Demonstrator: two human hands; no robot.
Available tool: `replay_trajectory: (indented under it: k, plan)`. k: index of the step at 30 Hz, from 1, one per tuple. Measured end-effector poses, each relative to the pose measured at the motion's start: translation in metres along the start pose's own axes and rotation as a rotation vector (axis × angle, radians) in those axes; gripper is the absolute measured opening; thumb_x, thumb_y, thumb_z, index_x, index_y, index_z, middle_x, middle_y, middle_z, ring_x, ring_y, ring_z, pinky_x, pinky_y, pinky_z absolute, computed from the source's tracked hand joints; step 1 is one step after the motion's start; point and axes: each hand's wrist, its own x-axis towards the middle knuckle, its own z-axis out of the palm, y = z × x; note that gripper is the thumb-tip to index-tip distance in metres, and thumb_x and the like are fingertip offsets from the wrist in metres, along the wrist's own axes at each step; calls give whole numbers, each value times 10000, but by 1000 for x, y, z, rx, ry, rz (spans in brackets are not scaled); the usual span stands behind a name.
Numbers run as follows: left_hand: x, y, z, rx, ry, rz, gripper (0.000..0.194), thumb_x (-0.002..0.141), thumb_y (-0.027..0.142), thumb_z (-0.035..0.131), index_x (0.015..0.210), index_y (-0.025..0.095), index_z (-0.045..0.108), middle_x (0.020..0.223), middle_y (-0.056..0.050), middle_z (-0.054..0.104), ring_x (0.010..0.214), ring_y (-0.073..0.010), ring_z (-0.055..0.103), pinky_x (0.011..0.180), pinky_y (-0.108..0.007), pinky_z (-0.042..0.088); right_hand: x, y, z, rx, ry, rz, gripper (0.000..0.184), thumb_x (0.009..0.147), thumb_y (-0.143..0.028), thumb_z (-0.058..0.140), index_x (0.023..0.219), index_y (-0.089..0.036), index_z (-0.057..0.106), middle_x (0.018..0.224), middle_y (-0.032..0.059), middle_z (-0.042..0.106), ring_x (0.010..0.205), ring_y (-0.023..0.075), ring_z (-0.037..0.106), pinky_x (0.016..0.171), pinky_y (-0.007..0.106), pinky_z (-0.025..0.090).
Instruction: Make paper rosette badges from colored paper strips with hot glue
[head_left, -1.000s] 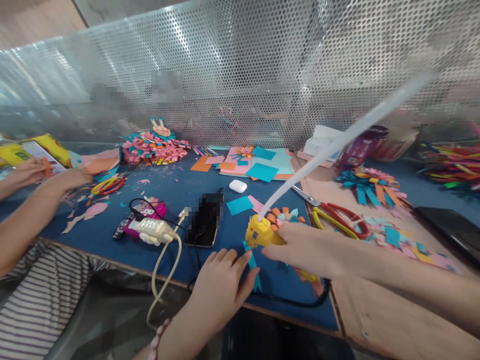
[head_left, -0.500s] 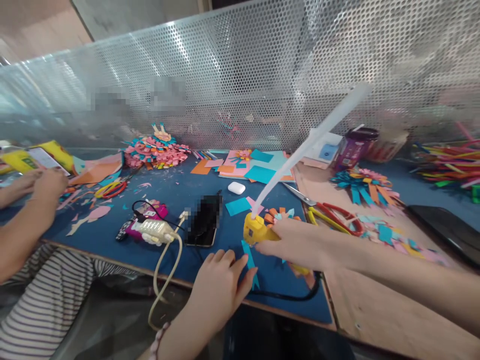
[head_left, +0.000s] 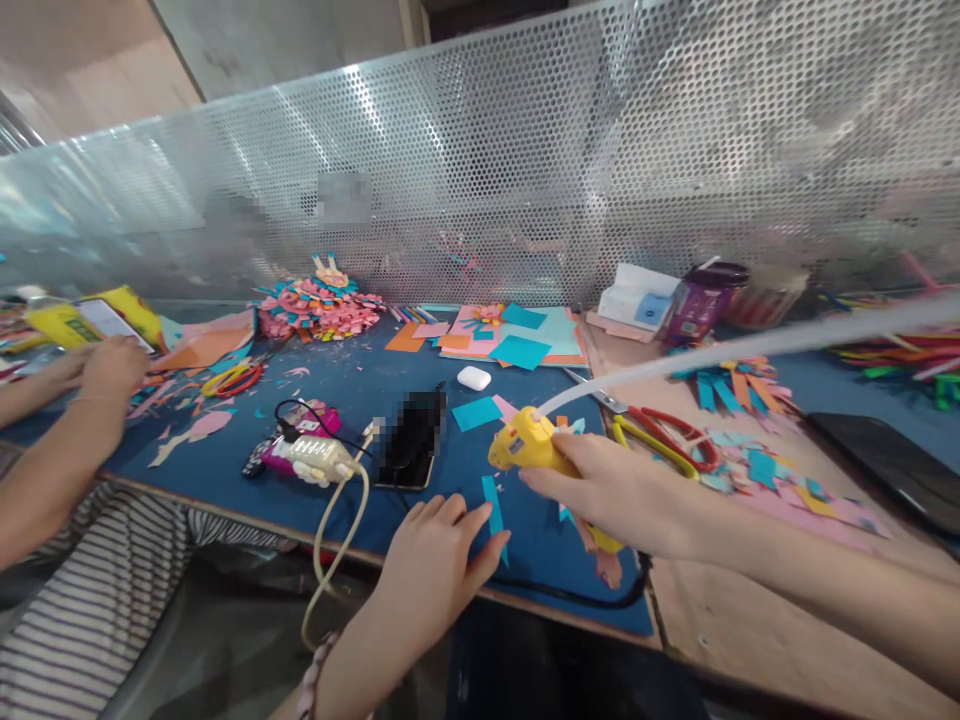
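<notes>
My right hand [head_left: 611, 490] is wrapped round a yellow glue gun [head_left: 525, 440], its nozzle pointing left above the table. A long whitish glue stick [head_left: 675, 362] juts from the back of the gun up to the right. My left hand [head_left: 435, 550] rests palm down by the table's front edge, thumb and forefinger apart. Its fingertips lie on or right beside a narrow blue paper strip [head_left: 493, 505]; contact is hard to make out. Behind the gun and my right hand, an orange and blue paper piece is mostly hidden.
A black phone [head_left: 412, 445], a cream plug adapter [head_left: 319, 460] and a white earbud case [head_left: 474, 378] lie left of centre. Red-and-yellow scissors [head_left: 667, 435] and paper scraps [head_left: 765, 465] are right. A pink paper pile [head_left: 322, 305] stands behind. Another person's hands [head_left: 109, 375] hold a phone.
The glue gun has tilted, and its glue stick has swung down to the right. My left hand stays by the blue strip. The view has shifted slightly.
</notes>
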Motion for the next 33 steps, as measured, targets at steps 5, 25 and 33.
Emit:
replay_trajectory:
  k: [5, 25, 33]
  plan:
    - [1, 1, -2, -8, -24, -5, 357, 938, 406, 426, 1146, 220, 650, 900, -77, 642, 847, -244, 614, 758, -394, 497, 1, 4, 2, -9, -11, -34, 347, 878, -509, 414, 762, -186, 469, 497, -11, 572, 359, 131, 535, 393, 221, 383]
    - [-1, -1, 1, 3, -14, 7, 363, 915, 428, 481, 1151, 199, 635, 901, -84, 631, 811, -238, 604, 719, -387, 502, 10, 25, 9, -27, 22, -27, 344, 902, -526, 378, 839, -192, 432, 558, -7, 614, 376, 144, 600, 350, 203, 406]
    - [-14, -2, -24, -116, -94, 10, 384, 965, 384, 392, 1267, 200, 541, 882, -64, 622, 815, -212, 593, 713, -354, 500, 7, 15, 3, -20, 218, -129, 413, 898, -549, 383, 703, -191, 451, 602, 9, 600, 538, 136, 587, 510, 235, 428]
